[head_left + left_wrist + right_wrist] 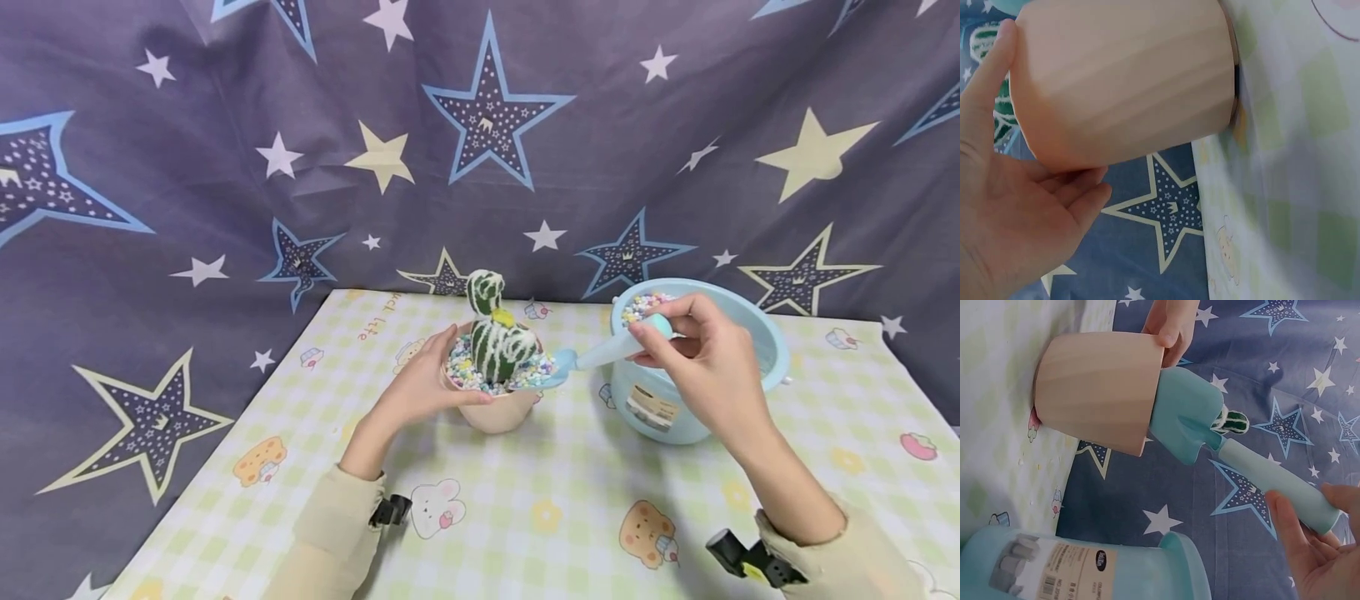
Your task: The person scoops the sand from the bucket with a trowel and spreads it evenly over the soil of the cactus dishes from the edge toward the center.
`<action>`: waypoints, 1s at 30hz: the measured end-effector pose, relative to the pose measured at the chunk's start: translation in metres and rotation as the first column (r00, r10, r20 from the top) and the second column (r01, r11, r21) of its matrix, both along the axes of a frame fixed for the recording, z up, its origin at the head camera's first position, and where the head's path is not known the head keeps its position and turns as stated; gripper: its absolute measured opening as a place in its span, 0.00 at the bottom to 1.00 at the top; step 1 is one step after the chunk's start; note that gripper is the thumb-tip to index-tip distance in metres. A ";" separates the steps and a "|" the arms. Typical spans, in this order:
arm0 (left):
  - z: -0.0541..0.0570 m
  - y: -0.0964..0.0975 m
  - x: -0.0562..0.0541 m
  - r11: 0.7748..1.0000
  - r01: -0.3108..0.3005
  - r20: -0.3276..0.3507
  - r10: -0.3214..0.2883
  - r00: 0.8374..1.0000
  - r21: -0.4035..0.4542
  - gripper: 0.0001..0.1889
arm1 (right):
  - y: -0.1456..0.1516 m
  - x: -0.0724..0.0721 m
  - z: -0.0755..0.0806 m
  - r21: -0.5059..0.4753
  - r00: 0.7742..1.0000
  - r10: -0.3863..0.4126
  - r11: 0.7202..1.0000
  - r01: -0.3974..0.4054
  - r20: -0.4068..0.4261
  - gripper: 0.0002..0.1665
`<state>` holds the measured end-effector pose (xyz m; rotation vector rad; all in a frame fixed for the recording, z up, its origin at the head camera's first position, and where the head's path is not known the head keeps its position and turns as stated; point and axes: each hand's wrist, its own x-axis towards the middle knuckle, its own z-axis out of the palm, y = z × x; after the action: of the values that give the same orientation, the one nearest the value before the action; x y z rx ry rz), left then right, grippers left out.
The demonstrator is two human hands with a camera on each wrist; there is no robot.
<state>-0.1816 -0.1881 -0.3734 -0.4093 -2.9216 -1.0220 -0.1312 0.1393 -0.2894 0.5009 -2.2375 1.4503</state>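
Observation:
A small pale-peach plant pot (495, 414) stands on the table, holding a green-and-white plush-looking cactus (497, 354) among pastel pebbles (467, 372). My left hand (422, 379) grips the pot from the left, thumb along the front of its rim and the other fingers around the far side. Between thumb and fingers, my right hand (712, 362) holds the handle end of a light-blue toy shovel (1188, 412). The shovel slants down to the left, its blade at the pot's right rim with pebbles on or beside it. In the left wrist view the pot (1129, 81) hides most of the cactus.
A light-blue bucket (628, 392) with a paper label stands right of the pot, below my right hand. More pastel pebbles (643, 305) show at its left inside. A checked cloth (547, 550) covers the table, and a star-patterned curtain (480, 217) hangs behind.

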 end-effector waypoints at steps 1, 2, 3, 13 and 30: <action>0.000 0.000 0.000 1.000 -0.002 -0.001 0.002 1.000 -0.002 0.62 | 0.000 0.000 0.000 -0.004 1.000 0.004 1.000 -0.004 0.007 0.10; -0.001 0.000 0.001 1.000 -0.008 -0.001 0.008 1.000 -0.003 0.61 | 0.000 0.001 -0.001 -0.008 1.000 0.007 1.000 -0.007 0.013 0.10; -0.001 0.001 0.002 1.000 -0.016 -0.002 0.016 1.000 -0.007 0.62 | 0.000 0.001 -0.001 -0.011 1.000 0.009 1.000 -0.008 0.019 0.10; 0.003 0.013 0.012 0.992 -0.114 -0.002 0.115 0.993 -0.054 0.68 | -0.003 0.003 -0.001 0.007 1.000 -0.005 1.000 0.005 0.016 0.11; 0.005 0.008 0.011 0.995 -0.082 -0.004 0.082 0.997 -0.051 0.65 | -0.008 0.000 0.004 0.065 1.000 -0.022 0.998 0.022 0.002 0.12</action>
<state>-0.1702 -0.1801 -0.3686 -0.2881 -2.9403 -0.9381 -0.1311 0.1309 -0.2853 0.4935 -2.2914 1.3717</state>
